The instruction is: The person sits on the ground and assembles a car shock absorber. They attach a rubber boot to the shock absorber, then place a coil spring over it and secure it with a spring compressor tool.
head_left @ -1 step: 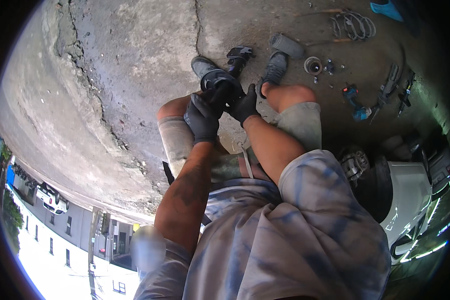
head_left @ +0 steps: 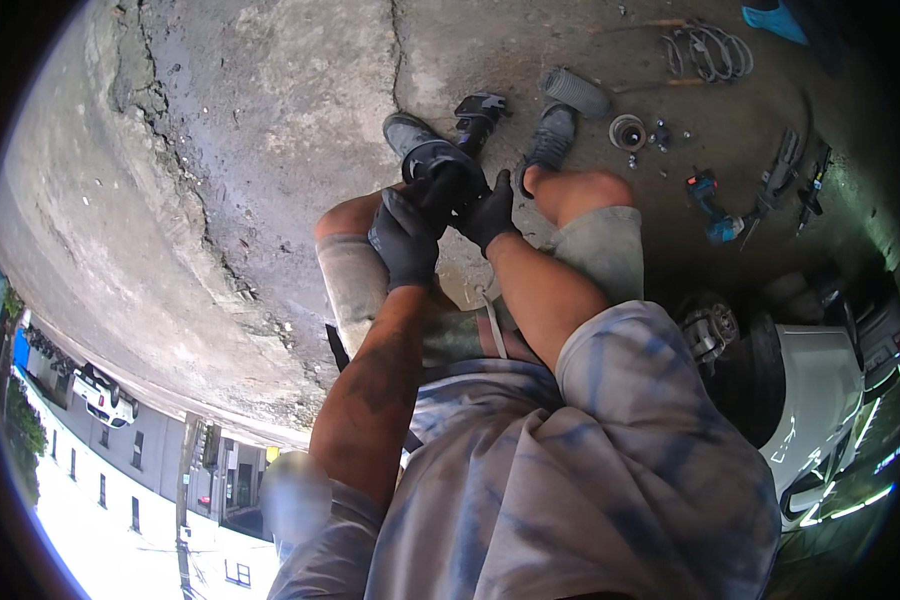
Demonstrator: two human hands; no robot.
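A black shock absorber strut (head_left: 478, 122) slants between my lower legs, its bracket end on the concrete and its round spring seat (head_left: 440, 158) nearer me. My left hand (head_left: 405, 238), in a black glove, wraps around the near part of the strut. On the other side, my gloved right hand (head_left: 489, 212) grips the same part, its thumb pointing up along it. The fingers are partly hidden, and black gloves against black metal make the exact contact hard to see.
To the right lie a grey ribbed dust boot (head_left: 575, 92), a round strut mount (head_left: 627, 133), several small nuts (head_left: 659, 135), a coil spring (head_left: 712, 55), a teal cordless impact driver (head_left: 712, 205) and long dark tools (head_left: 776, 178). A white car (head_left: 815, 385) with an exposed wheel hub (head_left: 710, 328) stands close by.
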